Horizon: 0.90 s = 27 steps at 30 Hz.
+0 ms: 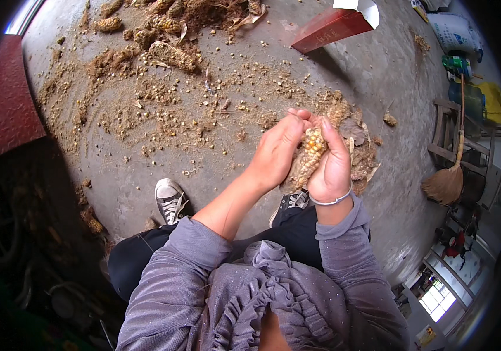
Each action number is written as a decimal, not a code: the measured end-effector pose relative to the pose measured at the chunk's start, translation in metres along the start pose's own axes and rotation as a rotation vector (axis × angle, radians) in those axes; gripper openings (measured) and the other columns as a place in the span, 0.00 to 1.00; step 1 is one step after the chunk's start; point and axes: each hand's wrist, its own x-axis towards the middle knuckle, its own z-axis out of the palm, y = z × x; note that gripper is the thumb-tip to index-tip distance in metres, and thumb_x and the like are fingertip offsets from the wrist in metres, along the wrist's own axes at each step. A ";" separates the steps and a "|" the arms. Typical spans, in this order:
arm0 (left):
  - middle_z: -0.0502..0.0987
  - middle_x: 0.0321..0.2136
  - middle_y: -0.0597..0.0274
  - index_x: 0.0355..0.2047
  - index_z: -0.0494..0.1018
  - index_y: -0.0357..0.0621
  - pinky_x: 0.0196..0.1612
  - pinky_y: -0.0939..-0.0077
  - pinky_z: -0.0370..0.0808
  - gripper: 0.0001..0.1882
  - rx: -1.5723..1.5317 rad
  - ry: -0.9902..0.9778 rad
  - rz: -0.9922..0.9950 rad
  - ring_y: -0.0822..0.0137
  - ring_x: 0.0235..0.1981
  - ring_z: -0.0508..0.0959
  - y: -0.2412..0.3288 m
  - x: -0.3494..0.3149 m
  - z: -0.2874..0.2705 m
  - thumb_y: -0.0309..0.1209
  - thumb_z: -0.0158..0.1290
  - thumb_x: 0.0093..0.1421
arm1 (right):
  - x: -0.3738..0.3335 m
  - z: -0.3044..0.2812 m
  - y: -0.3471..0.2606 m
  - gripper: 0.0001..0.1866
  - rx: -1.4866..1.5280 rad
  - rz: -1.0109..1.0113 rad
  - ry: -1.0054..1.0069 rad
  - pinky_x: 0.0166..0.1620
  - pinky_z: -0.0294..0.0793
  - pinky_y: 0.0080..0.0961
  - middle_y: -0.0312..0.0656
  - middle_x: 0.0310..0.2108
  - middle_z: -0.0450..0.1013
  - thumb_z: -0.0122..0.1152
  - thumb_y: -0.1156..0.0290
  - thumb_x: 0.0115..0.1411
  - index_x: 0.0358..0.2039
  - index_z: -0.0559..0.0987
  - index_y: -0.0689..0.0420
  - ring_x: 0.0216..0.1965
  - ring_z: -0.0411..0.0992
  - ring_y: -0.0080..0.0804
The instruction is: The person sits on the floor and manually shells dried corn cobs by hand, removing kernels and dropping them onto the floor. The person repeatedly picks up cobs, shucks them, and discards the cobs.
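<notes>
Between my two hands, above the floor and over my right shoe, is a dried corn cob with pale and yellow kernels, some of its surface bare. My left hand presses against its left side, fingers closed toward the far end. My right hand, with a bracelet at the wrist, wraps the right side, thumb along the cob. The fingertips of both hands meet at the far end and partly hide each other. Just beyond my right hand lies a heap of husks and cob scraps on the floor.
Loose kernels and chaff cover the concrete floor ahead. A pile of cobs and husks lies at the far left. A red box stands at the far middle. On the right, a broom leans by a wooden chair.
</notes>
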 end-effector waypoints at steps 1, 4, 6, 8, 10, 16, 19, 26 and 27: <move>0.69 0.36 0.50 0.35 0.66 0.32 0.40 0.74 0.66 0.17 0.165 -0.026 0.013 0.60 0.37 0.70 0.003 0.000 0.000 0.37 0.40 0.58 | -0.002 0.005 0.000 0.20 -0.120 -0.038 0.084 0.50 0.60 0.27 0.47 0.38 0.67 0.40 0.59 0.58 0.37 0.68 0.66 0.43 0.65 0.33; 0.69 0.37 0.43 0.33 0.65 0.32 0.40 0.69 0.67 0.18 0.355 -0.118 0.064 0.50 0.38 0.71 0.002 -0.001 -0.003 0.39 0.44 0.55 | -0.003 0.005 0.002 0.15 -0.148 -0.049 0.107 0.43 0.65 0.23 0.45 0.35 0.68 0.46 0.61 0.57 0.32 0.69 0.63 0.37 0.66 0.26; 0.70 0.36 0.43 0.33 0.66 0.32 0.39 0.69 0.67 0.17 0.306 -0.033 0.161 0.49 0.38 0.71 -0.010 -0.001 0.000 0.38 0.44 0.55 | -0.004 0.009 0.002 0.15 -0.147 -0.082 0.090 0.42 0.65 0.22 0.45 0.35 0.68 0.45 0.61 0.57 0.30 0.69 0.61 0.37 0.66 0.26; 0.71 0.34 0.46 0.37 0.66 0.32 0.39 0.71 0.67 0.17 0.269 -0.043 0.124 0.53 0.36 0.72 -0.010 -0.003 0.000 0.36 0.43 0.56 | -0.003 0.006 0.005 0.14 -0.171 -0.114 0.078 0.43 0.65 0.22 0.46 0.36 0.68 0.45 0.61 0.58 0.30 0.69 0.61 0.37 0.66 0.27; 0.72 0.32 0.49 0.39 0.66 0.32 0.40 0.73 0.67 0.16 0.211 -0.002 0.134 0.59 0.35 0.72 -0.016 -0.004 0.004 0.34 0.41 0.57 | -0.003 0.002 0.007 0.14 -0.148 -0.091 0.092 0.43 0.65 0.23 0.46 0.35 0.68 0.44 0.61 0.58 0.29 0.69 0.60 0.38 0.66 0.28; 0.71 0.36 0.58 0.40 0.67 0.34 0.42 0.76 0.65 0.14 -0.325 0.030 -0.079 0.75 0.39 0.68 -0.021 -0.001 0.008 0.31 0.37 0.60 | -0.001 0.007 -0.001 0.14 -0.023 -0.077 0.083 0.44 0.65 0.24 0.47 0.34 0.69 0.44 0.62 0.58 0.29 0.69 0.61 0.38 0.66 0.30; 0.70 0.38 0.58 0.43 0.63 0.35 0.43 0.76 0.65 0.17 -0.031 -0.061 -0.075 0.70 0.39 0.69 -0.014 -0.003 0.001 0.35 0.39 0.59 | 0.001 0.005 -0.005 0.14 -0.064 -0.134 0.160 0.41 0.67 0.25 0.46 0.32 0.69 0.45 0.62 0.57 0.29 0.68 0.61 0.35 0.68 0.31; 0.68 0.37 0.45 0.37 0.61 0.34 0.41 0.65 0.66 0.15 0.401 -0.130 0.126 0.49 0.41 0.68 -0.004 -0.006 0.009 0.34 0.42 0.56 | 0.001 0.003 -0.004 0.13 -0.083 -0.237 0.294 0.35 0.70 0.25 0.39 0.23 0.65 0.47 0.62 0.57 0.26 0.65 0.59 0.31 0.70 0.33; 0.68 0.37 0.45 0.37 0.61 0.34 0.41 0.64 0.66 0.14 0.402 -0.113 0.178 0.49 0.40 0.69 -0.010 -0.006 0.009 0.33 0.41 0.56 | 0.000 0.003 -0.004 0.13 -0.091 -0.236 0.308 0.34 0.70 0.25 0.39 0.22 0.64 0.47 0.62 0.57 0.26 0.65 0.59 0.30 0.70 0.33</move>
